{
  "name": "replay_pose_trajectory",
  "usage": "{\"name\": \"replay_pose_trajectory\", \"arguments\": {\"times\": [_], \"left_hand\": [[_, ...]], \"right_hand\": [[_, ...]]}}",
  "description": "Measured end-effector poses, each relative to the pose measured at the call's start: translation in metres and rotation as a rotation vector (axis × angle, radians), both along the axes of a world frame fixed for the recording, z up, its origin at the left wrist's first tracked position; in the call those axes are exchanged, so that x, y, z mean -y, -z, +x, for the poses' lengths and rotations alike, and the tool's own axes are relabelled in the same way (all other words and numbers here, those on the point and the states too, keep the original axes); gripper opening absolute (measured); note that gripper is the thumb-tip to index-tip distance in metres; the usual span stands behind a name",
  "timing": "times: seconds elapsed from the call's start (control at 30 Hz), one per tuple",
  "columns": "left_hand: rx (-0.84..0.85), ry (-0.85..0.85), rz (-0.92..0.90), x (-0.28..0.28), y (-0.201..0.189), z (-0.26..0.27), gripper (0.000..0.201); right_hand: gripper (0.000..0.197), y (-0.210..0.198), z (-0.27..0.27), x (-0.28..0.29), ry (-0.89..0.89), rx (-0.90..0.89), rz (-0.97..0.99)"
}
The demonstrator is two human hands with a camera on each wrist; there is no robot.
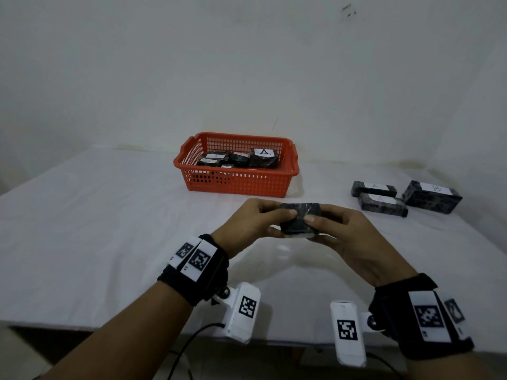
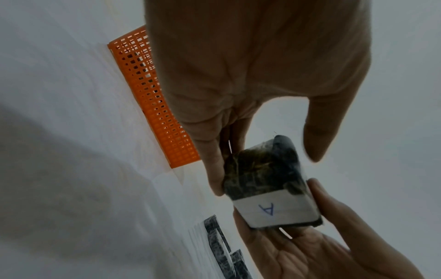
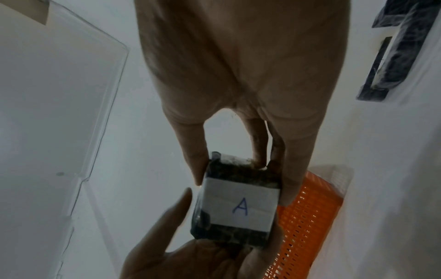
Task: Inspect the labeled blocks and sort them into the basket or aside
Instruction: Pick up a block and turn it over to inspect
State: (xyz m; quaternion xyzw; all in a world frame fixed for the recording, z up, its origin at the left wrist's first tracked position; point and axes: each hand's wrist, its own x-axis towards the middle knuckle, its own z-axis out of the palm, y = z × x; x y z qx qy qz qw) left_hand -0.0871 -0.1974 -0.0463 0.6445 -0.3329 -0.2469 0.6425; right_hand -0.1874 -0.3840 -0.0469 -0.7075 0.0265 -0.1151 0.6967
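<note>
Both hands hold one dark marbled block (image 1: 299, 220) above the middle of the table, in front of the orange basket (image 1: 238, 185). My left hand (image 1: 253, 219) grips its left end, my right hand (image 1: 333, 229) its right end. The block's white label, marked "A", faces down and away from the head view. That label (image 2: 272, 209) shows in the left wrist view and also as the label (image 3: 240, 206) in the right wrist view. The basket holds several dark blocks, one (image 1: 264, 158) with an "A" label up.
Three labeled dark blocks (image 1: 384, 198) lie on the white table (image 1: 96, 229) at the right, one larger (image 1: 433, 197). A white wall rises behind the basket. The table's front edge runs just under my wrists.
</note>
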Motion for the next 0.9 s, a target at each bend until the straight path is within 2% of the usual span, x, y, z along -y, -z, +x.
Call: {"name": "replay_pose_trajectory", "arguments": {"times": [0.1, 0.2, 0.27, 0.4, 0.47, 0.53, 0.6, 0.67, 0.8, 0.9], "left_hand": [[0.049, 0.002, 0.010, 0.003, -0.003, -0.001, 0.030], [0.047, 0.041, 0.019, 0.005, -0.006, -0.003, 0.033], [0.032, 0.025, 0.022, 0.007, -0.006, -0.004, 0.028], [-0.181, 0.007, -0.070, 0.011, -0.006, -0.005, 0.024], [-0.275, 0.008, -0.101, 0.014, -0.007, -0.006, 0.024], [-0.354, 0.009, -0.118, 0.018, -0.007, -0.009, 0.025], [-0.403, 0.004, -0.115, 0.026, -0.006, -0.012, 0.031], [-0.349, -0.003, -0.065, 0.036, -0.005, -0.013, 0.039], [-0.060, -0.129, 0.024, 0.072, -0.002, -0.018, 0.033], [-0.003, -0.148, 0.035, 0.111, 0.003, -0.024, 0.040]], "right_hand": [[0.043, -0.004, -0.001, 0.002, -0.027, -0.009, -0.003], [0.041, -0.008, -0.001, 0.002, -0.005, -0.004, -0.008], [0.043, -0.009, -0.002, 0.003, 0.006, -0.009, -0.030], [0.061, -0.005, -0.007, 0.016, -0.032, -0.013, 0.039], [0.070, -0.003, -0.009, 0.023, -0.066, -0.020, -0.025], [0.069, -0.003, -0.011, 0.026, -0.029, -0.028, -0.113], [0.058, -0.004, -0.013, 0.029, 0.039, -0.015, -0.137], [0.048, -0.005, -0.016, 0.033, 0.074, -0.025, -0.085], [0.031, -0.006, -0.024, 0.053, 0.182, -0.116, 0.016], [0.024, -0.006, -0.035, 0.078, 0.292, -0.153, 0.021]]}}
